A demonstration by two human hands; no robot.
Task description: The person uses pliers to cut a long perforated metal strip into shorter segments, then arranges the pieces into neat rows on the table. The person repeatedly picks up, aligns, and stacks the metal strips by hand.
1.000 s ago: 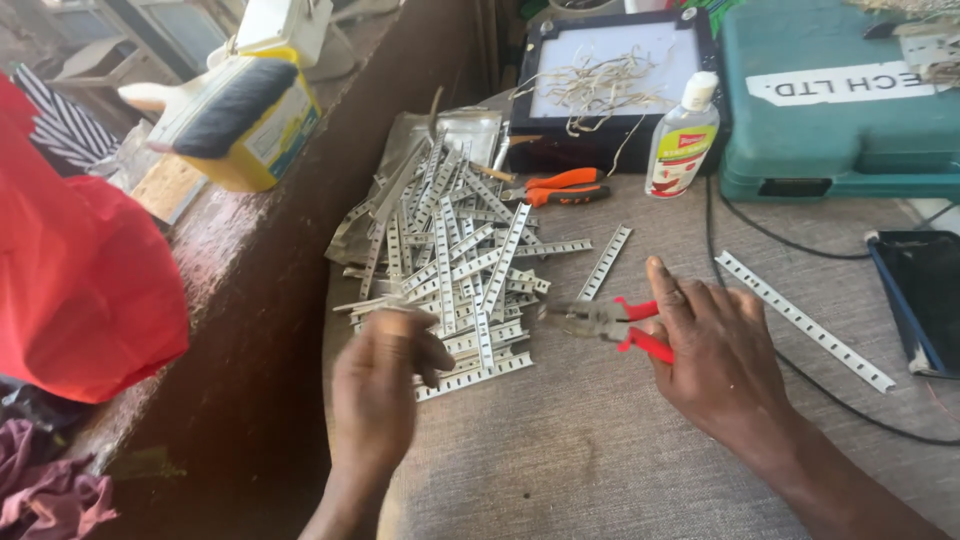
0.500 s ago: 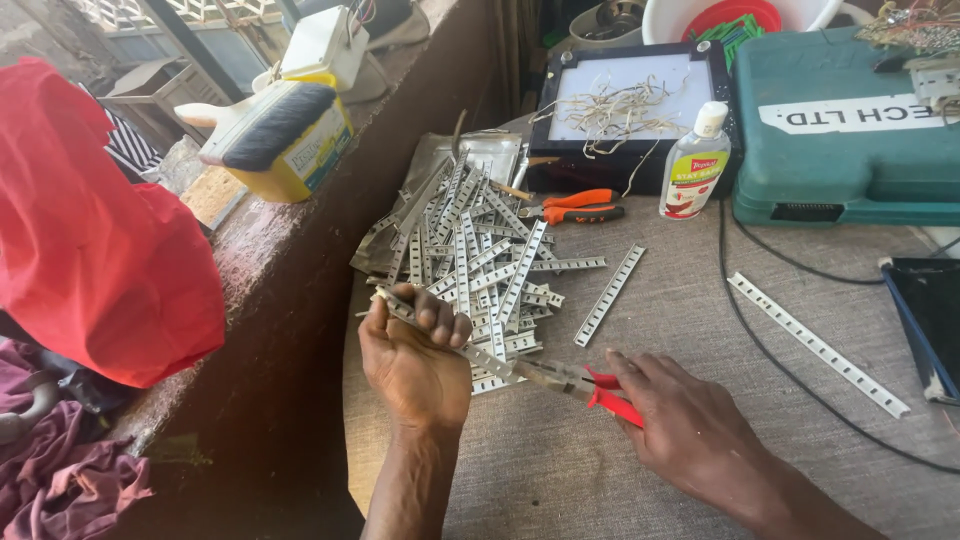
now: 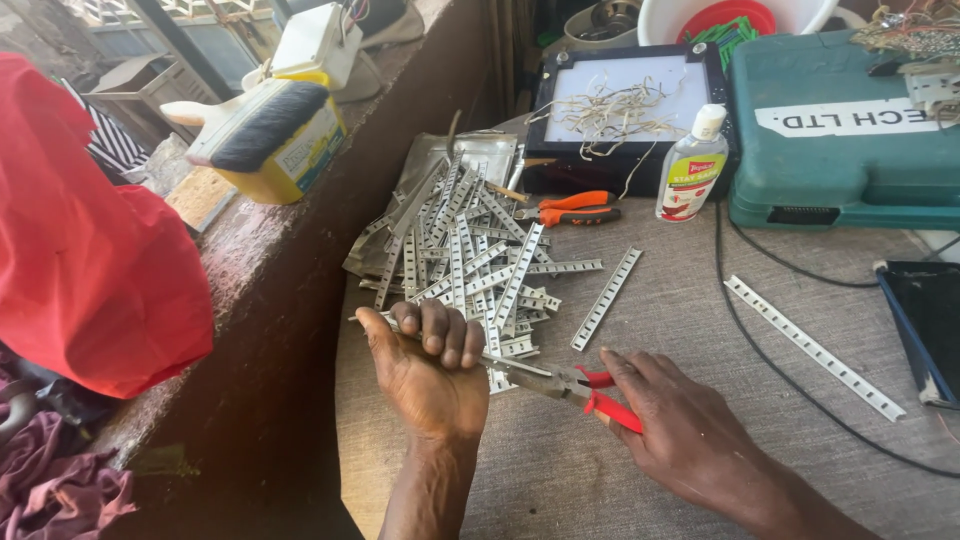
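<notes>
Down at the near edge of the table (image 3: pixel 700 300), the left hand (image 3: pixel 425 375) is turned palm-up with its wrist bent back, fingers curled tight around a thin metal strip (image 3: pixel 372 322) that pokes out past the thumb side. Just beside it, the right hand (image 3: pixel 690 435) lies low over the cloth, fingers closed on the red handles of a pair of pliers (image 3: pixel 575 385), whose nose points toward the left fist. A pile of strips (image 3: pixel 470 250) sits just beyond the knuckles.
</notes>
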